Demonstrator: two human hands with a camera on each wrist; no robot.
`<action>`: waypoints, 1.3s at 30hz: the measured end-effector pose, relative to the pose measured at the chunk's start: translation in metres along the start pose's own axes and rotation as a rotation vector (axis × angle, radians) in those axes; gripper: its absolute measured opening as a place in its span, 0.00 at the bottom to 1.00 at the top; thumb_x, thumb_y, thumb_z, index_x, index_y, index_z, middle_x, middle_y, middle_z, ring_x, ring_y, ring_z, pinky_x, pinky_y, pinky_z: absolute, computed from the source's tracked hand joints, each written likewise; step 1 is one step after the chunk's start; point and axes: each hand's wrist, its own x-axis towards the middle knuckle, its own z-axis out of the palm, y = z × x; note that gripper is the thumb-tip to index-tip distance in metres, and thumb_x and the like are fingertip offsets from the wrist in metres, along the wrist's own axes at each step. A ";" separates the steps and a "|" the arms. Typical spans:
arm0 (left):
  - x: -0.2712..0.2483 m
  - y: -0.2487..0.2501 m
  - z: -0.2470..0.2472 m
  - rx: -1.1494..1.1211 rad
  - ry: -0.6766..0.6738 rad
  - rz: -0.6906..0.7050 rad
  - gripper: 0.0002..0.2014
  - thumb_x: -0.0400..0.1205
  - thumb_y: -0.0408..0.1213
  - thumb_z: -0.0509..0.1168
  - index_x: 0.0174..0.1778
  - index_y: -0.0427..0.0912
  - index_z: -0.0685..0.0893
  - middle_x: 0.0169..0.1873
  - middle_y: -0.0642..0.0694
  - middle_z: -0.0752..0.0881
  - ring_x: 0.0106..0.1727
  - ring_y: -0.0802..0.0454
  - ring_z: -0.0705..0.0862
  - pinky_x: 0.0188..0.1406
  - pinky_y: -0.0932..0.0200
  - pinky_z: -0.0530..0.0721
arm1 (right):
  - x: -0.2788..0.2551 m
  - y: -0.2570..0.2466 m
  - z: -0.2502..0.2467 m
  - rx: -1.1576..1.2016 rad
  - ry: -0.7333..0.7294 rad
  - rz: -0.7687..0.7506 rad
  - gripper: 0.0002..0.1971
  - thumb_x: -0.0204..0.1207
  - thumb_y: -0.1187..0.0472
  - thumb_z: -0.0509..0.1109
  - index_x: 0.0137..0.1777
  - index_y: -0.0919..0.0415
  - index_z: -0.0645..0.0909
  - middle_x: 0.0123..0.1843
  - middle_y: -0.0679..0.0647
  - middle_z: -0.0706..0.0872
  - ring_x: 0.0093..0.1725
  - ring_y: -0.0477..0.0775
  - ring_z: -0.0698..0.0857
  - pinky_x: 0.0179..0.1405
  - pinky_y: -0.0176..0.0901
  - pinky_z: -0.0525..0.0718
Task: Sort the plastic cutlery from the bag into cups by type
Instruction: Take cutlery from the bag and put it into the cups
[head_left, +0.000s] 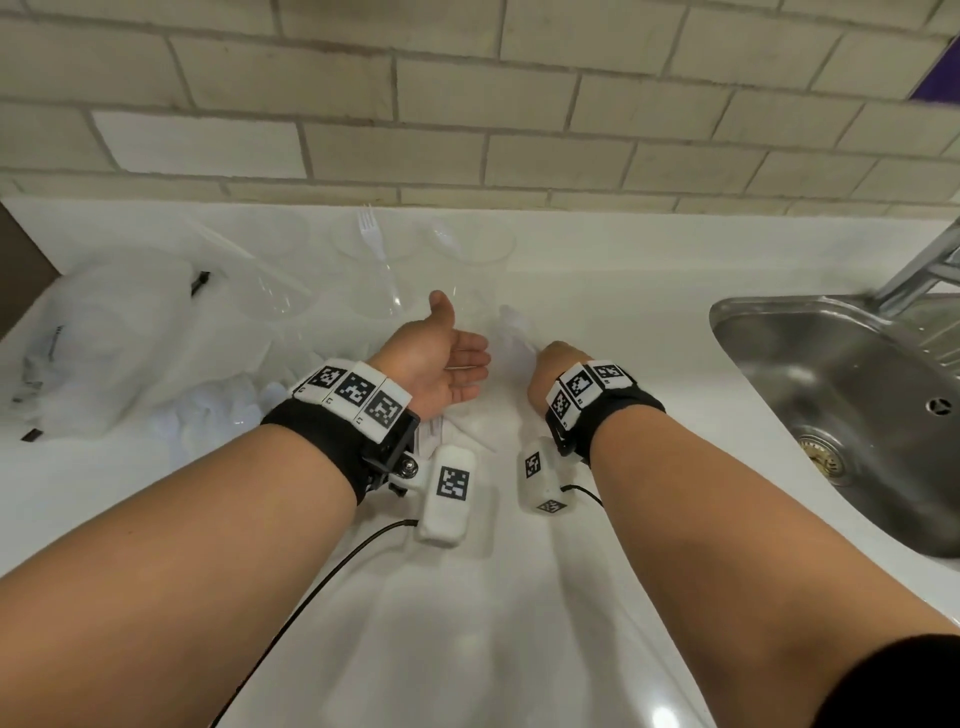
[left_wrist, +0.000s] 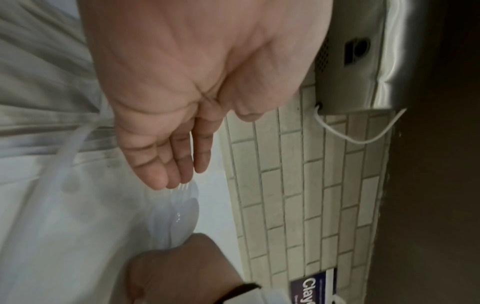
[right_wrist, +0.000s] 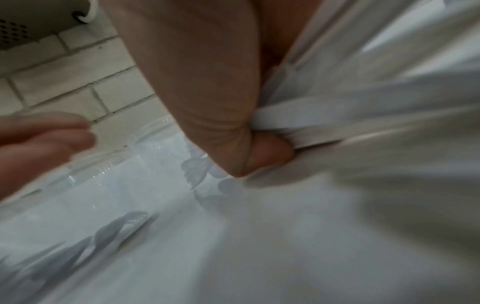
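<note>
Basically a glossy white countertop (head_left: 597, 270) against a cream brick-tile wall (head_left: 467, 104); a stainless steel sink (head_left: 831, 395) is set into it. Left of the sink: three clear plastic cups (head_left: 470, 260), the middle one holding an upright white plastic fork (head_left: 375, 244). Farther left, a crumpled translucent plastic bag (head_left: 114, 332), loose white cutlery (head_left: 208, 415) beside it (types blurred). Left hand (head_left: 441, 364) palm-up, fingers relaxed and straight, empty. Right hand (right_wrist: 207, 92) fisted round a bundle of white plastic cutlery handles (right_wrist: 324, 123).
</note>
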 end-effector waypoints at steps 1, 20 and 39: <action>-0.004 0.000 -0.004 -0.032 -0.008 0.001 0.40 0.82 0.67 0.41 0.58 0.34 0.83 0.54 0.40 0.86 0.53 0.45 0.85 0.47 0.52 0.82 | -0.002 0.003 0.002 -0.010 0.005 -0.018 0.15 0.74 0.65 0.68 0.61 0.64 0.77 0.55 0.58 0.85 0.54 0.61 0.87 0.46 0.46 0.79; -0.074 -0.014 -0.060 -0.715 -0.317 -0.074 0.31 0.87 0.56 0.47 0.65 0.29 0.77 0.57 0.28 0.85 0.53 0.30 0.86 0.73 0.36 0.71 | -0.105 -0.095 -0.056 1.688 -0.061 -0.860 0.21 0.61 0.78 0.67 0.44 0.51 0.87 0.38 0.58 0.82 0.35 0.61 0.82 0.41 0.54 0.84; -0.098 0.009 -0.096 0.032 -0.218 0.444 0.29 0.69 0.60 0.73 0.55 0.40 0.82 0.46 0.38 0.86 0.44 0.45 0.82 0.52 0.50 0.77 | -0.110 -0.121 -0.032 1.527 -0.301 -0.736 0.10 0.44 0.80 0.61 0.26 0.71 0.75 0.20 0.60 0.75 0.20 0.56 0.77 0.25 0.41 0.77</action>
